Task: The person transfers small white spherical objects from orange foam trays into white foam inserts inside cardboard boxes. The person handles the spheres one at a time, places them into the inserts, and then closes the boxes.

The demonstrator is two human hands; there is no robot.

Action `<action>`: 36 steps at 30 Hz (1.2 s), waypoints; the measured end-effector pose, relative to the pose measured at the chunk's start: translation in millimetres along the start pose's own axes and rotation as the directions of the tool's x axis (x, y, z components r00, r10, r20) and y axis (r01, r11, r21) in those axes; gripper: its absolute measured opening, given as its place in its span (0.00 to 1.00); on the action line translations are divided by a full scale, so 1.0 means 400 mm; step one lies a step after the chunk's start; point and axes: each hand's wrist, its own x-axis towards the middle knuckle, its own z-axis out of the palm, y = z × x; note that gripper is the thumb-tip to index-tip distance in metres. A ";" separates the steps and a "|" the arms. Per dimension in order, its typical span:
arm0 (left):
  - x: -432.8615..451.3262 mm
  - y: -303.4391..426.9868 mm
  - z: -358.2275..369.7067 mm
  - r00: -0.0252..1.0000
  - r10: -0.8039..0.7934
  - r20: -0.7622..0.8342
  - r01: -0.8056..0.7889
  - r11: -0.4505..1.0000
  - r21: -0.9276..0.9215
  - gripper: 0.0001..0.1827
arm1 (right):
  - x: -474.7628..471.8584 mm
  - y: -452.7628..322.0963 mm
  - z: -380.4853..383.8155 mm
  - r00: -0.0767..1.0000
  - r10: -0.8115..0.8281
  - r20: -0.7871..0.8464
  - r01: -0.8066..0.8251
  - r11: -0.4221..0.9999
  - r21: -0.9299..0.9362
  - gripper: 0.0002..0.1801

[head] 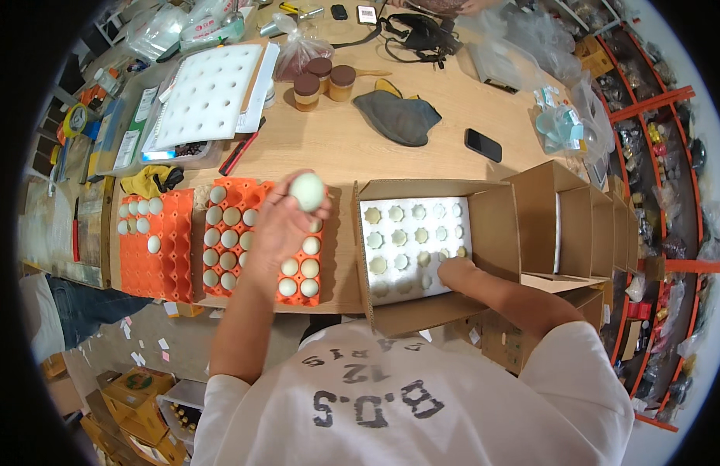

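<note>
My left hand (275, 224) holds a pale green egg (307, 191) above an orange egg tray (252, 189). Beneath the hand, that tray carries several whitish and greenish eggs. Further left, a second orange egg tray (156, 268) has a few eggs at its upper end and many bare cups. My right hand (456, 272) reaches into an open cardboard box (494, 227), down at a white foam insert (389, 227). Pale eggs show through the insert's star-shaped holes. The right fingertips are hidden from view, and whether they grip anything cannot be seen.
More open cardboard boxes (569, 233) stand to the right. Behind lie a phone (483, 145), a dark grey cloth item (397, 116), brown-lidded jars (341, 83) and a red-and-black tool (241, 148). A perforated white foam sheet (202, 96) rests on a plastic bin (214, 156).
</note>
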 end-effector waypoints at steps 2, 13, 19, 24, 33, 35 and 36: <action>0.000 -0.074 0.090 0.997 -0.077 -0.026 0.069 0.973 -0.220 0.24 | -0.087 -0.005 -0.120 0.987 -0.057 -0.152 0.080 0.986 0.147 0.14; 0.043 -0.311 0.356 0.973 -0.130 -0.191 0.101 0.983 -0.154 0.24 | -0.300 -0.098 -0.319 0.035 0.128 -0.991 0.387 0.913 0.131 0.30; 0.027 -0.302 0.314 0.980 0.014 -0.196 0.119 0.752 0.648 0.21 | -0.279 0.000 -0.238 0.461 0.360 -0.811 0.474 0.673 0.568 0.24; 0.023 -0.225 0.231 0.963 0.203 0.178 -0.076 -0.428 0.900 0.19 | -0.164 0.130 -0.040 0.921 0.214 -0.326 -0.074 0.917 0.392 0.23; 0.004 -0.222 0.154 0.968 0.100 0.232 -0.166 -0.438 0.883 0.15 | -0.071 0.119 0.026 0.972 0.223 -0.071 -0.191 0.931 0.310 0.21; 0.002 -0.224 0.149 0.968 0.094 0.233 -0.173 -0.424 0.889 0.15 | -0.123 0.095 0.004 0.957 0.224 -0.182 -0.175 0.952 0.251 0.21; 0.002 -0.223 0.148 0.968 0.091 0.233 -0.175 -0.419 0.891 0.15 | -0.130 0.090 -0.006 0.958 0.237 -0.159 -0.195 0.951 0.240 0.21</action>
